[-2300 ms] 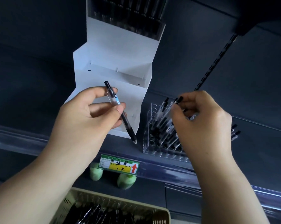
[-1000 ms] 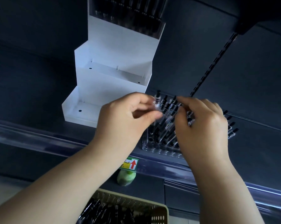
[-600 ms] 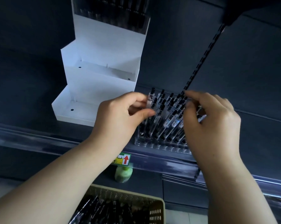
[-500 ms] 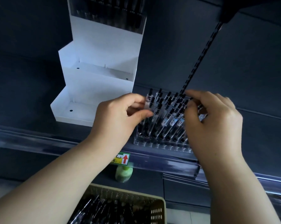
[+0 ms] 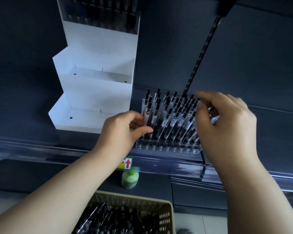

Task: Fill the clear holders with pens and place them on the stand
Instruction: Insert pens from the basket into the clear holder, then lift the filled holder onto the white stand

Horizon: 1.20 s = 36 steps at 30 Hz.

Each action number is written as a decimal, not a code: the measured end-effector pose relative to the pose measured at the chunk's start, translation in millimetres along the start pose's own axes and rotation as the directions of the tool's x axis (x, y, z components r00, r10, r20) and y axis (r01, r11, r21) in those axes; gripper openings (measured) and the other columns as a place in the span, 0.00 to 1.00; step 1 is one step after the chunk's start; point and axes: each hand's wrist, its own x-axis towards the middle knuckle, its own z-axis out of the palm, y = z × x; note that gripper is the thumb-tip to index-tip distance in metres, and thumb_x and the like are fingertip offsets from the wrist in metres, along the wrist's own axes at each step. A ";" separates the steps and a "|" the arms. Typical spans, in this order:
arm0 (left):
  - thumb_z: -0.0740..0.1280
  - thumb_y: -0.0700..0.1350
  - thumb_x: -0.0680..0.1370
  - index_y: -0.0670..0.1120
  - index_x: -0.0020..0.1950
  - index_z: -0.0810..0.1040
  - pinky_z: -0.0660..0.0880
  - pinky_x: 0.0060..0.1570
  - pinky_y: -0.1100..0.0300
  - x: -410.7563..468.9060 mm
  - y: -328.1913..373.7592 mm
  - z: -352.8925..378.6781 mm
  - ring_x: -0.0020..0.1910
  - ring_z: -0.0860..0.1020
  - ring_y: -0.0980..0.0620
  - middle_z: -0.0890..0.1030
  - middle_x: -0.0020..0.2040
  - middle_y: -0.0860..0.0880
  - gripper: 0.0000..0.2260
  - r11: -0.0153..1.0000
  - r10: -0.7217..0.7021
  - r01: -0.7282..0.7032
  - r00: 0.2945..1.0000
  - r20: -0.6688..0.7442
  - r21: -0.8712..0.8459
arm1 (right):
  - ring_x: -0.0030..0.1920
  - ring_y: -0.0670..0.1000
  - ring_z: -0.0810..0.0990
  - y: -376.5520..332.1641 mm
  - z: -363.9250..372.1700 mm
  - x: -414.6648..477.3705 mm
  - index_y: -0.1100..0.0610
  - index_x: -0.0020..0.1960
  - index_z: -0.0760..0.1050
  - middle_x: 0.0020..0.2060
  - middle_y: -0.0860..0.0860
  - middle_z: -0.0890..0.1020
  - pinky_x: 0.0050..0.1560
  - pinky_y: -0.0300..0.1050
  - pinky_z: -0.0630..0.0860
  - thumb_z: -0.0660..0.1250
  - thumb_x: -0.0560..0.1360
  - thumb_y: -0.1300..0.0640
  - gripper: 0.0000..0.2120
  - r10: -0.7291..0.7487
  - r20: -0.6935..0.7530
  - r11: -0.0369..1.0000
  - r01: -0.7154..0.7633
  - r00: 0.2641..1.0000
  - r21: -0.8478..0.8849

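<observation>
Left grip, right grip pinching pens, holder

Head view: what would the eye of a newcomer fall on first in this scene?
First, the clear holder in the middle of the dark shelf, crowded with standing pens; the left hand pinches pens at its left end and the right hand at its right end. Next, the bright white stepped stand just to its left. A basket of loose pens sits at the bottom edge.
</observation>
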 end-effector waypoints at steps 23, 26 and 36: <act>0.55 0.71 0.72 0.50 0.39 0.63 0.66 0.28 0.60 -7.8 -14.7 15.2 0.32 0.72 0.55 0.72 0.33 0.55 0.23 0.658 -0.384 -0.001 0.860 0.337 0.753 | 0.47 0.49 0.72 111.4 53.1 -42.4 0.49 0.41 0.65 0.38 0.41 0.68 0.39 0.39 0.64 0.67 0.66 0.33 0.21 0.405 0.554 0.914 -0.306 0.727 -0.267; 0.56 0.70 0.72 0.51 0.34 0.59 0.65 0.30 0.59 -6.9 -14.0 13.8 0.31 0.70 0.54 0.70 0.32 0.54 0.23 0.679 -0.357 0.017 0.881 0.310 0.734 | 0.56 0.55 0.73 112.5 52.4 -40.7 0.58 0.52 0.73 0.52 0.52 0.75 0.46 0.42 0.68 0.67 0.67 0.34 0.28 0.405 0.524 0.913 -0.304 0.749 -0.271; 0.57 0.69 0.71 0.53 0.33 0.57 0.56 0.25 0.63 2.8 17.9 -10.1 0.28 0.65 0.59 0.67 0.29 0.55 0.22 0.760 -0.231 0.019 0.942 0.243 0.649 | 0.49 0.53 0.74 88.0 12.9 -21.5 0.52 0.40 0.69 0.45 0.47 0.75 0.38 0.40 0.68 0.61 0.60 0.29 0.26 0.285 0.428 0.958 -0.250 0.858 -0.138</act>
